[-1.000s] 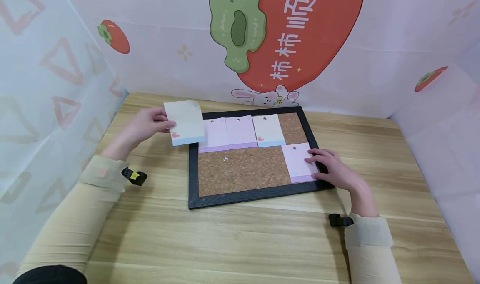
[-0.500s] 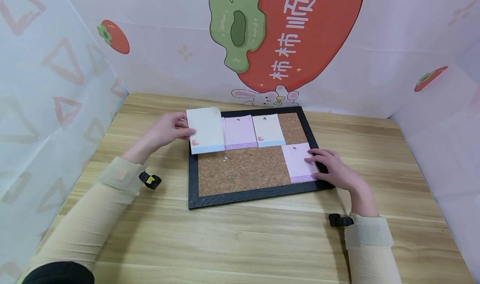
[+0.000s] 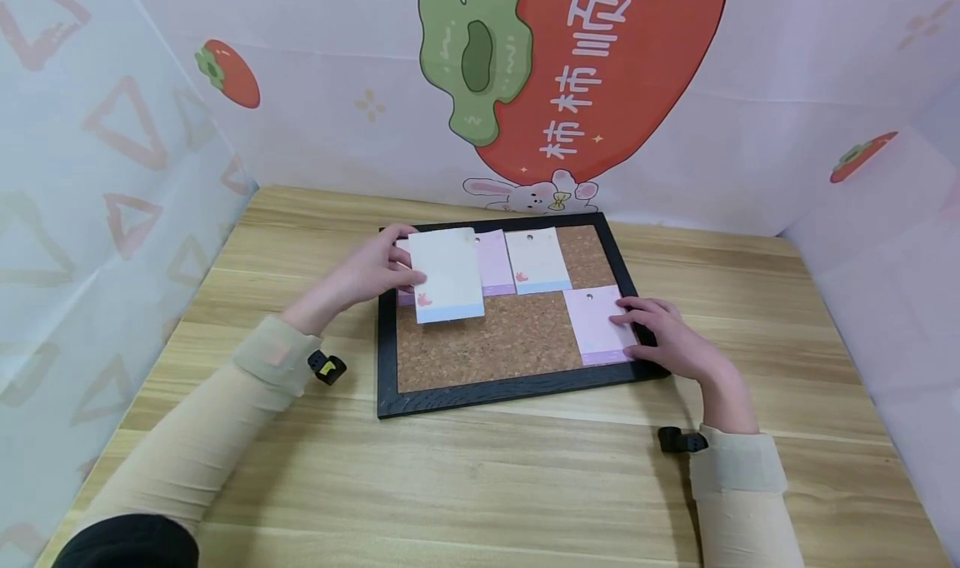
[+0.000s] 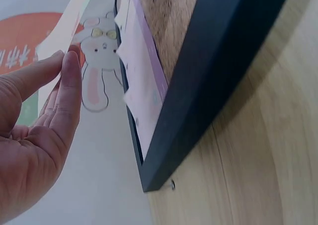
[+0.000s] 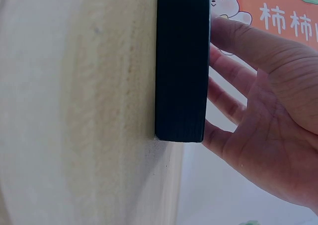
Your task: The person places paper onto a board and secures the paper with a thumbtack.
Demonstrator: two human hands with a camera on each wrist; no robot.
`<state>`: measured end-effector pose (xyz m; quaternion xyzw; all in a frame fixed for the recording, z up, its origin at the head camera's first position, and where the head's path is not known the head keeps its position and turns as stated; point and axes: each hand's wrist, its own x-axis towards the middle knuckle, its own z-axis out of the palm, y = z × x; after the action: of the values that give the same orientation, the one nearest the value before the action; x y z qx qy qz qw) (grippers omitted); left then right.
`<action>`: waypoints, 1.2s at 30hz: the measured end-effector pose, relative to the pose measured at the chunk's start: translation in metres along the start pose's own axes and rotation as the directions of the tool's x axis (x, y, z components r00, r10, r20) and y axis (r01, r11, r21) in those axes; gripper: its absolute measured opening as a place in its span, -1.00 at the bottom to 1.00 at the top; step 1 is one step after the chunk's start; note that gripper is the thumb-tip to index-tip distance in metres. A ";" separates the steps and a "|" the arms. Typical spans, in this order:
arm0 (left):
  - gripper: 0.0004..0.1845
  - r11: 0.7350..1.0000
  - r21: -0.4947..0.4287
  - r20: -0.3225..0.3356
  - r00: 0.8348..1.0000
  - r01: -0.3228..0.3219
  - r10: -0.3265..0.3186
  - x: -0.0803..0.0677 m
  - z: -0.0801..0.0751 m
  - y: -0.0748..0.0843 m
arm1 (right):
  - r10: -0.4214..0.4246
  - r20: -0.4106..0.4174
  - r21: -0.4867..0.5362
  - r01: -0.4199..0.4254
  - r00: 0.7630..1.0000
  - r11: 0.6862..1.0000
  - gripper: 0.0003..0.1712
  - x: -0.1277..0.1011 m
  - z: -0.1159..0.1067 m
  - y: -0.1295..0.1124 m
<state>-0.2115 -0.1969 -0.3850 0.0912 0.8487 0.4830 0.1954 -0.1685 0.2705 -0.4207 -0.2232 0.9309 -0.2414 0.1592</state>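
My left hand point(image 3: 378, 268) pinches a white note sheet point(image 3: 448, 272) by its left edge, thumb against fingers. The sheet has a blue bottom strip and a small red drawing. It is held up over the upper left of a black-framed cork board point(image 3: 517, 326), overlapping the pinned purple-striped notes point(image 3: 494, 260) there. Another white note point(image 3: 537, 260) is pinned to their right. At the lower right, my right hand point(image 3: 667, 335) rests across the board's frame, fingertips on a pinned purple-striped note point(image 3: 596, 322). In the right wrist view its fingers lie over the black frame point(image 5: 183, 66).
The board lies on a wood-grain table point(image 3: 480, 485). A small metallic object point(image 4: 173, 185) lies beside the board's corner in the left wrist view. A printed cloth backdrop point(image 3: 322, 151) rises behind the table, with more cloth along both sides.
My left hand has carried the white note sheet rightward and slightly nearer, from beside the board's upper left corner to above the board. The right hand stays put.
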 end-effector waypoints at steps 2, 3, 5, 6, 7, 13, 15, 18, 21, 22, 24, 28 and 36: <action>-0.17 1.000 0.021 0.007 1.000 -0.012 0.012 0.002 0.004 0.003 | 0.001 0.000 -0.002 -0.001 1.000 1.000 -0.46 0.000 0.000 0.000; -0.18 0.999 0.031 0.009 1.000 -0.019 0.019 0.002 0.006 0.004 | 0.001 0.001 -0.003 -0.001 1.000 1.000 -0.46 0.000 0.000 0.000; -0.21 0.998 0.049 0.017 0.999 -0.032 0.031 0.004 0.011 0.007 | 0.000 0.001 -0.005 0.000 1.000 1.000 -0.45 0.001 0.000 0.000; -0.22 0.998 0.051 0.023 0.999 -0.032 0.031 0.005 0.013 0.008 | -0.001 0.001 -0.004 0.001 1.000 1.000 -0.45 0.001 0.000 0.001; -0.22 0.998 0.058 0.026 0.999 -0.032 0.031 0.006 0.016 0.009 | 0.000 0.001 -0.003 0.000 1.000 1.000 -0.45 0.001 0.000 0.001; -0.30 0.997 0.075 0.043 0.999 -0.033 0.030 0.012 0.031 0.018 | 0.000 0.000 0.000 0.000 1.000 1.000 -0.45 0.001 0.000 0.001; -0.33 0.995 0.092 0.057 0.998 -0.035 0.030 0.014 0.035 0.020 | -0.002 -0.002 0.000 0.002 1.000 1.000 -0.45 0.001 0.000 0.002; -0.34 0.990 0.137 0.089 0.996 -0.042 0.030 0.015 0.043 0.024 | -0.002 -0.002 0.000 0.002 1.000 1.000 -0.45 0.001 0.000 0.002; -0.37 0.983 0.176 0.123 0.992 -0.061 0.040 0.017 0.049 0.026 | 0.000 0.000 0.003 0.000 1.000 1.000 -0.45 0.001 0.000 0.002; -0.38 0.980 0.184 0.130 0.991 -0.070 0.046 0.017 0.051 0.027 | 0.001 0.001 0.004 -0.001 1.000 1.000 -0.45 0.001 0.000 0.001; -0.40 0.978 0.195 0.138 0.989 -0.079 0.053 0.019 0.055 0.028 | 0.003 0.001 0.004 -0.003 1.000 1.000 -0.45 0.001 0.000 0.001; -0.37 0.970 0.226 0.143 0.988 -0.092 0.060 0.021 0.060 0.031 | 0.003 0.003 0.002 -0.003 1.000 1.000 -0.45 0.001 0.000 0.001; -0.41 0.965 0.244 0.153 0.986 -0.096 0.060 0.029 0.072 0.037 | -0.012 -0.002 0.012 0.012 1.000 1.000 -0.44 0.000 -0.001 0.002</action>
<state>-0.2089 -0.1120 -0.3934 0.1833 0.8823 0.3715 0.2237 -0.1696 0.2720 -0.4212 -0.2277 0.9282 -0.2480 0.1583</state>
